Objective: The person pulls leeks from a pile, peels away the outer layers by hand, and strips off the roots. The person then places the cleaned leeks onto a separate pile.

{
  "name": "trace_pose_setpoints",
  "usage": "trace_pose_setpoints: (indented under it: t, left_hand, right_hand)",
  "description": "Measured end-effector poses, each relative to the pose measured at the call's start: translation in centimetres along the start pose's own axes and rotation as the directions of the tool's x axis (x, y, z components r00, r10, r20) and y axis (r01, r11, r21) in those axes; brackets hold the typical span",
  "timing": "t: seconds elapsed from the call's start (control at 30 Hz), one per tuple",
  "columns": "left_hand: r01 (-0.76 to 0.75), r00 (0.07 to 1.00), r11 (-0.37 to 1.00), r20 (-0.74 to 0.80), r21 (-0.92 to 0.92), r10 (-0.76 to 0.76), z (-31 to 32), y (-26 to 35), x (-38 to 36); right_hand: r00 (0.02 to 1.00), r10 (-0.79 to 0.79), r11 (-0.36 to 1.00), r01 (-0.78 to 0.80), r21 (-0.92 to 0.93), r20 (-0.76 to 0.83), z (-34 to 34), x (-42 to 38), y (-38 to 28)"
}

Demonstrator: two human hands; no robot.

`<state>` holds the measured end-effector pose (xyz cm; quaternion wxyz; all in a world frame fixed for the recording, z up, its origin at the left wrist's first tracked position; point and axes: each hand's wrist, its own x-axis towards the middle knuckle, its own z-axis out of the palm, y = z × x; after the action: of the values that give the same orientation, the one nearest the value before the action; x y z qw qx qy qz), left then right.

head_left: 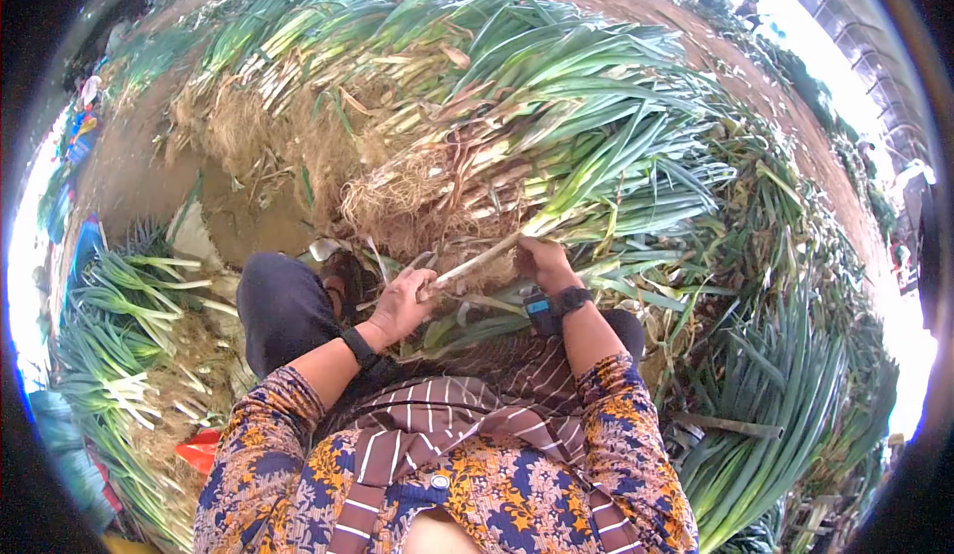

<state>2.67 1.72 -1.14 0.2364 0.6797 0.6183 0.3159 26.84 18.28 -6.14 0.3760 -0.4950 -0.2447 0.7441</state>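
Note:
A long leek [479, 262] with a pale stalk lies across the space in front of my lap, between both hands. My left hand [402, 304] is closed round the stalk's lower end. My right hand [545, 264] grips the same stalk further up, near where the green leaves begin. A thin pale strip shows just beyond the left fingers; I cannot make out what it is. Right beyond my hands lies a heap of leeks [497, 161], with brown tangled roots [393, 196] towards the left and green leaves [636, 147] towards the right.
More leeks with white stalks [134, 380] lie on the left. On the right are a bundle of long green leaves [765, 415] and a strip-like piece [730, 425] lying across it. A red object [201, 450] sits at the lower left. Bare ground [238, 211] shows ahead left.

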Motion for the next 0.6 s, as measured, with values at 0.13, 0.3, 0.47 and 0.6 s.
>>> trace_pose_setpoints:
  t: [0.13,0.3,0.47,0.6]
  left_hand:
    - [-0.004,1.0,0.999,0.014,0.05,0.003,0.3,-0.3,-0.1]
    - [-0.002,1.0,0.997,0.018,0.074,0.001,0.6,-1.0,-0.1]
    - [-0.014,1.0,0.996,0.02,0.09,0.012,0.4,-1.0,-0.2]
    - [0.003,1.0,0.997,0.017,0.074,-0.004,0.4,-1.4,-0.1]
  right_hand:
    - [1.0,0.013,0.999,-0.014,-0.052,-0.012,-0.1,0.5,0.1]
    - [0.881,-0.474,0.555,0.3,-0.776,0.002,-2.4,3.9,1.0]
    - [0.685,-0.644,0.042,0.477,-0.878,0.341,-1.1,2.6,-1.6]
    - [0.692,-0.579,-0.003,0.527,-0.85,0.431,-1.5,2.4,-2.5]
